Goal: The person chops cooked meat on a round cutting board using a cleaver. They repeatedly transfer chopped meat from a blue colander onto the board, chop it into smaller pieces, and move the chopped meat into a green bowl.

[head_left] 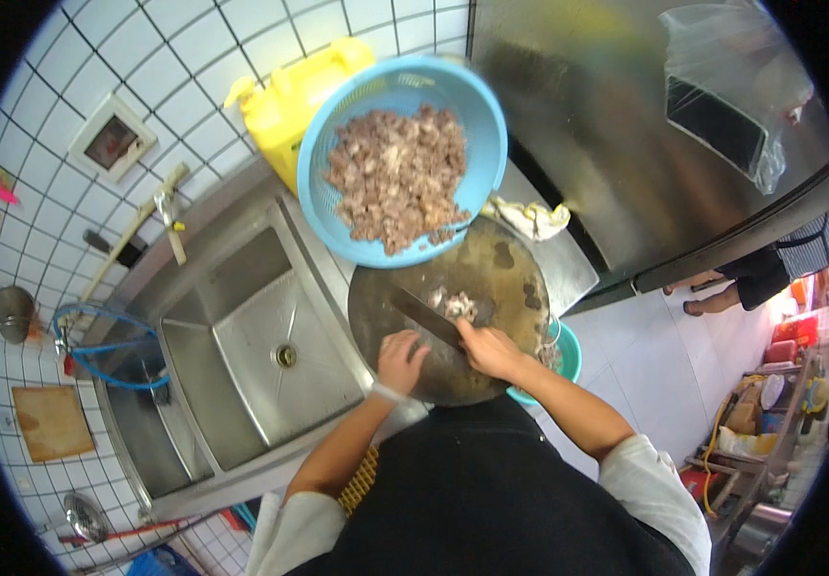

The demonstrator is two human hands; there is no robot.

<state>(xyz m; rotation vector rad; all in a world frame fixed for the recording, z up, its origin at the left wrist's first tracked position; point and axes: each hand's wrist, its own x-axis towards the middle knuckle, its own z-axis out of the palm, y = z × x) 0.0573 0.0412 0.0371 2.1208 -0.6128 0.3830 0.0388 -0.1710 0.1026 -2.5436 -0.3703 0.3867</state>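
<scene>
My right hand (491,349) is wrapped round the handle of a cleaver (426,315), its broad dark blade lying over the round chopping block (510,312). Just beyond the blade sits a small heap of chopped raw meat (455,304). My left hand (401,363) is over the block's near left part, close to the blade, thumb and fingers apart with nothing visible in them. A large blue colander (311,182) overlaps the far side of the block. Many small chunks of brownish meat (397,173) fill its bottom.
At my left is a steel double sink (285,326). A yellow jug (289,106) stands behind the colander, with a crumpled cloth (534,219) to its right. Below the block's right edge is a green basin (568,353). Another person (769,274) is at the far right.
</scene>
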